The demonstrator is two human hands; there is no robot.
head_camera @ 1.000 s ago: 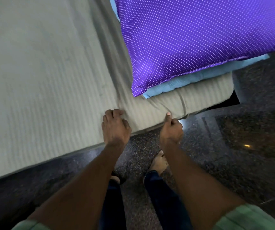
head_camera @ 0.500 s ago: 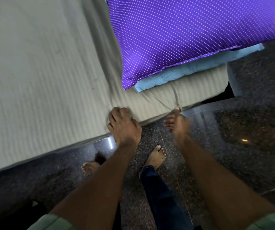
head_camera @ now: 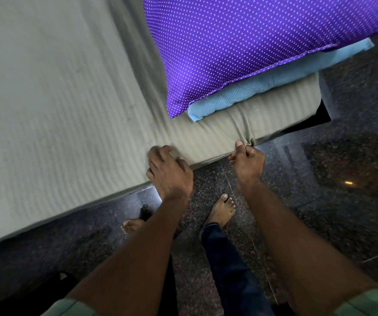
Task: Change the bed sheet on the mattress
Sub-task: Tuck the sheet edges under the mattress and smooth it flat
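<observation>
Along the near edge of the mattress (head_camera: 286, 106), a grey-green striped sheet (head_camera: 53, 115) covers the top and hangs over the side. At that edge the left hand (head_camera: 169, 172) has its fingers curled into the sheet, bunching a fold of it; this grip is blurred. Just to its right, the right hand (head_camera: 247, 160) pinches a gathered tuck of the sheet between thumb and curled fingers, and creases run up from the pinch toward the pillows. A purple dotted pillow (head_camera: 240, 42) lies on the mattress's right end, on top of a light blue pillow (head_camera: 251, 87) whose edge shows beneath it. Below the bed lies a dark speckled floor (head_camera: 354, 201), where two bare feet stand, the right foot (head_camera: 222, 209) between the forearms.
</observation>
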